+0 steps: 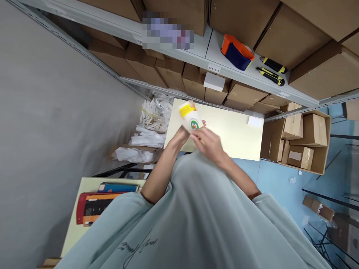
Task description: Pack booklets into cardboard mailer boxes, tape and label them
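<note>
Fingers of L hand [182,135] are wrapped round pack [189,115] from behind, tips seen past its R side. Pack's lower edge is touched by R hand [209,145]; pinched or only touched can't be told (blur). Pack thus set betw. both hands' fingers, tilted, green logo facing up, held over table [235,134]. Progress, as judged: picking up done; no opening seen; what's left can't be read from this view. Slip [255,121] left nr table's R end. Further out: white bags [157,112] piled at L, small boxes [301,157] packed in carton [327,138] at R. On shelf [215,45]: orange/blue item [238,53], 2 cutters [270,76], brown boxes [237,18] stored behind.
</note>
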A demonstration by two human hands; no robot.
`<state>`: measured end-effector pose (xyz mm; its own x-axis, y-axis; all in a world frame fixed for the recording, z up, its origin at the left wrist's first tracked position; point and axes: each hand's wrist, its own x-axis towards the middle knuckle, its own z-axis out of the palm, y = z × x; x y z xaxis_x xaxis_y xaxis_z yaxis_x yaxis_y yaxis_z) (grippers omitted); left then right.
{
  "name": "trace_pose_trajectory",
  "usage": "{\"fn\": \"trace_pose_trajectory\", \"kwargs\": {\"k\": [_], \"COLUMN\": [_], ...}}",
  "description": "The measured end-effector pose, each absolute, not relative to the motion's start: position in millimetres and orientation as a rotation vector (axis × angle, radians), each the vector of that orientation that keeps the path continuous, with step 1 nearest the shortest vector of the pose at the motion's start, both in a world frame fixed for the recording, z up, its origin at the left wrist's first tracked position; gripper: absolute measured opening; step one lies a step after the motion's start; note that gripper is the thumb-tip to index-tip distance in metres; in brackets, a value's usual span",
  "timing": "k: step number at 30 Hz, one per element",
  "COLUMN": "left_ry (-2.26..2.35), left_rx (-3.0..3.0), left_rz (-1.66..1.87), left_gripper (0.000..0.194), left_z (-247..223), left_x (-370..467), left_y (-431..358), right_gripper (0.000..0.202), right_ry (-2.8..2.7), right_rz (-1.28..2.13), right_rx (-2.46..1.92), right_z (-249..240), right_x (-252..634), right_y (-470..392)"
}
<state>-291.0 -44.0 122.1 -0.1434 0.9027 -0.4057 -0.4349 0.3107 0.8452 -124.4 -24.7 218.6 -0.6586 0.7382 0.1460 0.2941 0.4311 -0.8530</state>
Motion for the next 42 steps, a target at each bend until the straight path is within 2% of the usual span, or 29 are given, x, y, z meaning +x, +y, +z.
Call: {"fn": "trace_pose_trajectory", "kwargs": {"k": [2, 5, 11, 18, 23, 29, 31, 36, 40, 42], "left_ry": [1.171, 1.185, 1.437, 1.573, 1.689, 1.839, 1.825, 1.801, 1.805, 1.778], "left_rx": [0.495, 0.45, 0.367, 0.457, 0.777, 1.151, 1.262, 1.271, 1.015, 0.934], "left_rz": [1.237, 1.283, 1.295, 1.431, 1.443, 1.551, 1.614, 1.747, 1.73, 1.668], "left_gripper": [0.066, 0.066, 0.049, 0.056, 0.046, 0.014, 0.01, 0.021, 0.048, 0.054], "left_z": [121, 121, 121, 132, 153, 171, 173, 173, 173, 173], "left_x": [-286, -277, -289, -318, -331, -334, -332, -329, -331, -334], "left_y": [-50, -59, -62, -60, -53, -64, -69, -75, -72, -69], "right_gripper": [0.036, 0.042, 0.048, 0.064, 0.054, 0.035, 0.029, 0.025, 0.032, 0.036], "right_ry": [-2.415, -2.538, -2.168, -1.953, -1.842, -1.807, -1.821, -1.883, -1.803, -1.743], "right_rz": [1.07, 0.977, 0.988, 1.034, 1.159, 0.958, 0.909, 0.795, 0.857, 0.975], "right_rx": [-0.777, -0.772, -0.954, -1.257, -1.268, -1.123, -1.023, -0.912, -1.005, -1.051], "right_z": [215, 209, 204, 186, 183, 193, 194, 188, 189, 191], "right_x": [-133, -137, -115, -84, -79, -68, -65, -64, -73, -78], "right_y": [-47, -61, -6, 59, 45, 30, 28, 28, 30, 34]}}
